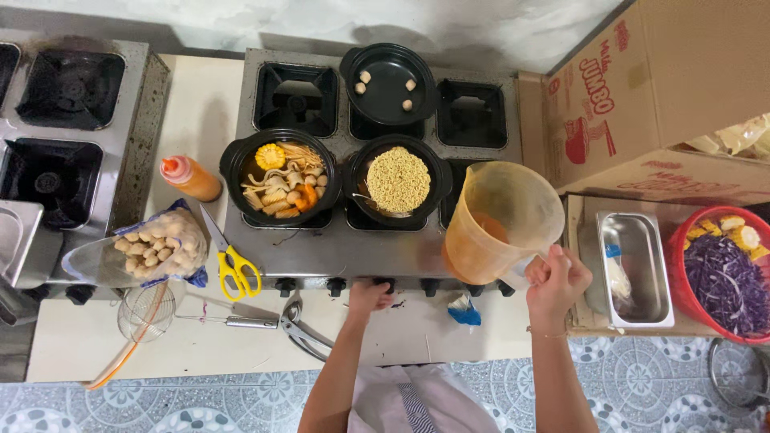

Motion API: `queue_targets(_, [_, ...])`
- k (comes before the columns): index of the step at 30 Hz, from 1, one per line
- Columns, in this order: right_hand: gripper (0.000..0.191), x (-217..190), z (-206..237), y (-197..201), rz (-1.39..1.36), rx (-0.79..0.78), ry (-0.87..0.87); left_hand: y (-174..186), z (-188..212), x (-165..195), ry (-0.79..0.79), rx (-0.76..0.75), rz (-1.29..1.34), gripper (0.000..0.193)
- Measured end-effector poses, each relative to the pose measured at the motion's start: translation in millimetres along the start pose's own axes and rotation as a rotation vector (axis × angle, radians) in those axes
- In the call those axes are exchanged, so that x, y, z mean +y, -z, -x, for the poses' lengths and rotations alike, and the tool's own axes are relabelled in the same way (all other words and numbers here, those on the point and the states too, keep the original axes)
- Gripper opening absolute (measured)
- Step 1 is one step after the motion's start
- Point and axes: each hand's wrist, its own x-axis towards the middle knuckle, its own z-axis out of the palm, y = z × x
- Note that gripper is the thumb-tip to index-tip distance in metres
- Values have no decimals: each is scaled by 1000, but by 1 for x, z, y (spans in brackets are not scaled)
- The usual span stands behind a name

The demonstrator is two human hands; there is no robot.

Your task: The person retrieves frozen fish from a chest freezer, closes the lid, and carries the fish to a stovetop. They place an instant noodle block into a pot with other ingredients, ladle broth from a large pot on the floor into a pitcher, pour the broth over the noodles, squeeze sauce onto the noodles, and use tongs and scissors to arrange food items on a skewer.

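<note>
The person's right hand has its grip clamped on the handle of a translucent plastic jug holding orange broth, raised just right of the black round pot with a dry yellow noodle block on the steel gas stove. The left hand has its fingers closed on a black stove knob at the near edge. The step in hand looks like lighting the burner and adding broth, which calls for tilting the jug left over the noodles.
</note>
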Motion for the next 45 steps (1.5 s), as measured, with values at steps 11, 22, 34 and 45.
queue_targets(11, [44,-18,43,39,-4,60,76,5,19,-1,134,-196,565,29])
queue_targets(22, [42,-7,94,86,-45,126,25,34,69,-61,-94,-183,102,26])
queue_targets(34, [45,22,163,98,-8,343,92,100,104,-98,-263,76,57,20])
queue_targets(45, [34,65,151,180,11,592,123,109,109,-84,201,484,-1149,103])
